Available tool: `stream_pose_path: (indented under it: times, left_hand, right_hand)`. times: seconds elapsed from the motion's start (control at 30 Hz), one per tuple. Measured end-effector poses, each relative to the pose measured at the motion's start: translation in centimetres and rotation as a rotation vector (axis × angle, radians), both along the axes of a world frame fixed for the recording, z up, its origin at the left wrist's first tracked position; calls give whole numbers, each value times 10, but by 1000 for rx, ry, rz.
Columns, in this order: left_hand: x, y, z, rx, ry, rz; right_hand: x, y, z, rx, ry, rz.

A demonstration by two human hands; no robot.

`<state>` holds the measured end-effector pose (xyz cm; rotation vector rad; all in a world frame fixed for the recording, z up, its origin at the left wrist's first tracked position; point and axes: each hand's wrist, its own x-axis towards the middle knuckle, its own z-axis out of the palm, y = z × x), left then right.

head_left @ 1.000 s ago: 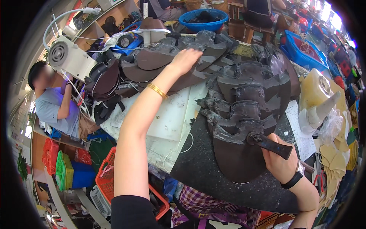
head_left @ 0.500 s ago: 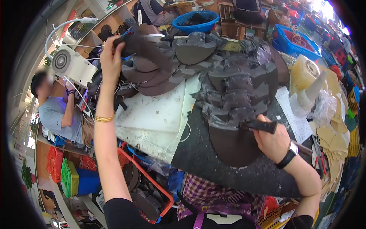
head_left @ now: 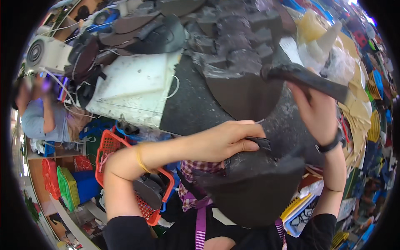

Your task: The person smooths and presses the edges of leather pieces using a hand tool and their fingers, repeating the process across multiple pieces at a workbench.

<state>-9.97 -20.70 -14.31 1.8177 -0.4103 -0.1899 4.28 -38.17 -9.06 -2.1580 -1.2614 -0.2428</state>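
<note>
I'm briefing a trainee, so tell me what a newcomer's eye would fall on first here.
Probably the large dark rounded flap at lower middle, its upper edge held in the person's left grip. Next, the dark hammer in the right grip, right of centre, near the overlapping row of similar flaps at upper middle. The red plastic basket at lower left also stands out by its colour.

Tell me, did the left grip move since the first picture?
Yes, the left grip came nearer. It was past the far edge of the white board; now it is off the board's right side, lower in view than its near edge.
</note>
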Motion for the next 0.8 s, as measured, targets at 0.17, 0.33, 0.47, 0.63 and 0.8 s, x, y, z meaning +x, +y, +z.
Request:
stream_pose_path:
  times: [0.17,0.33,0.47,0.63,0.8]
  left_hand:
    - [-13,-34,-42,569,-281,461]
    - [-9,-29,-20,899,-91,261]
    - [22,-11,-22,693,-319,101]
    - [51,-1,-31,594,-340,-165]
    - [62,17,-46,294,-361,-269]
  right_hand:
    - [-32,-57,6,-238,324,290]
    - [-46,-57,-24,-414,232,434]
    - [-51,-55,-25,-484,158,442]
    - [-48,-49,-20,-509,215,417]
    - [-51,-53,-21,-498,211,330]
